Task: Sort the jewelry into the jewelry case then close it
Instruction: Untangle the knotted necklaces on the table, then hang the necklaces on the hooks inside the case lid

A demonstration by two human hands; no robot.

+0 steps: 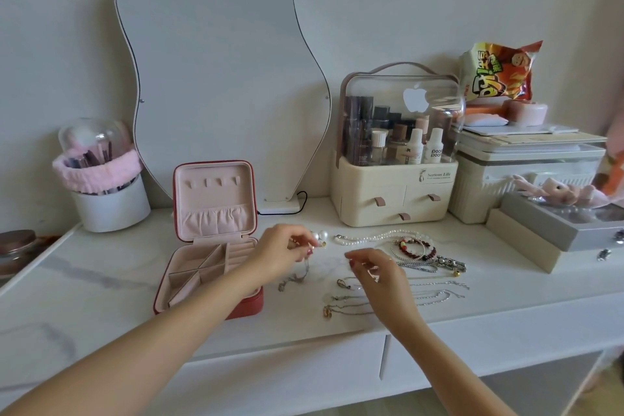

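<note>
Soft, even daylight fills the scene, bright but flat, with only faint shadows on the counter [101, 267]. Wide-angle distortion bends the edges. Slight motion blur softens both hands' fingers [358, 262]; overall detail looks mildly smeared.

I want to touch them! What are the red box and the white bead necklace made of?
The red jewelry case looks like smooth leather or faux leather outside, judging by its slight sheen, with a soft pink velvety lining inside. The white bead necklace looks like pearls, real or imitation: small, round, glossy white beads on a string. The pictures cannot settle which.
</note>
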